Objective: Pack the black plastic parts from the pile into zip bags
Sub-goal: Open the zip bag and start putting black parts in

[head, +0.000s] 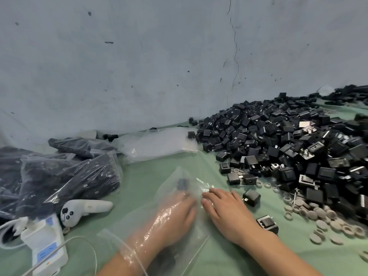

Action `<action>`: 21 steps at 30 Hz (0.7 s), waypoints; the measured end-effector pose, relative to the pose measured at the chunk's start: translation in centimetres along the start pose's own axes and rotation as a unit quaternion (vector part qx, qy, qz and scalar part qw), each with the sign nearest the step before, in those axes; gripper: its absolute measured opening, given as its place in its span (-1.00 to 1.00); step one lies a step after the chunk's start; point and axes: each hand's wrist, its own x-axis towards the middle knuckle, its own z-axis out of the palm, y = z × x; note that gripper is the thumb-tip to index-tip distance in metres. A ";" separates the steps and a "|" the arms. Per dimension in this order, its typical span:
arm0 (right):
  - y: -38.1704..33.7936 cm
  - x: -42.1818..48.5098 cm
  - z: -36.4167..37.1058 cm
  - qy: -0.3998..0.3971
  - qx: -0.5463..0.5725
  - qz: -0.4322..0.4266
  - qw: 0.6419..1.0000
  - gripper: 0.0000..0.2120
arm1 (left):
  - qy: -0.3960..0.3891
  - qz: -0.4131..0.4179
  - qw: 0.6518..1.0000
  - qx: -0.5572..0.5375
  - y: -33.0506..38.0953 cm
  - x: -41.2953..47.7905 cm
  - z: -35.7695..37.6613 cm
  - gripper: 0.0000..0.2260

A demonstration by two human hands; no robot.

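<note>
One left hand (177, 214), one right hand (225, 210), one controller (85, 208), one power strip (46, 244) (black parts (278, 140) past counting).

Small packing workshop, informal, bench or floor level. A huge loose pile of black plastic parts (278, 140), all of similar make, spreads along the right, which points to bulk piecework rather than home use. Grey round caps (318, 214) and rings are scattered at the pile's near edge. Filled zip bags (69, 176) are heaped at left, dark with packed parts. A flat stack of empty clear bags (159, 144) lies by the wall. The work surface is under a green cover (143, 176). The bare blue-grey wall (139, 56) is scuffed, with a long crack (235, 46). A white power strip (45, 246) with cable and a white handheld controller (85, 208) lie at near left.
</note>
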 end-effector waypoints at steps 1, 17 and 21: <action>0.0 -0.7 -0.4 0.015 -0.007 0.009 1.000 -0.59 | 0.023 0.022 0.999 0.012 0.2 1.1 0.4 -0.68; 1.0 -7.0 -4.6 0.009 0.078 0.037 0.996 -0.74 | -0.127 0.070 0.989 -0.032 4.9 0.1 -1.0 -0.66; 1.2 -5.3 -4.6 0.088 0.180 0.034 0.979 -0.71 | -0.145 0.101 0.980 -0.089 4.5 1.4 0.0 -0.56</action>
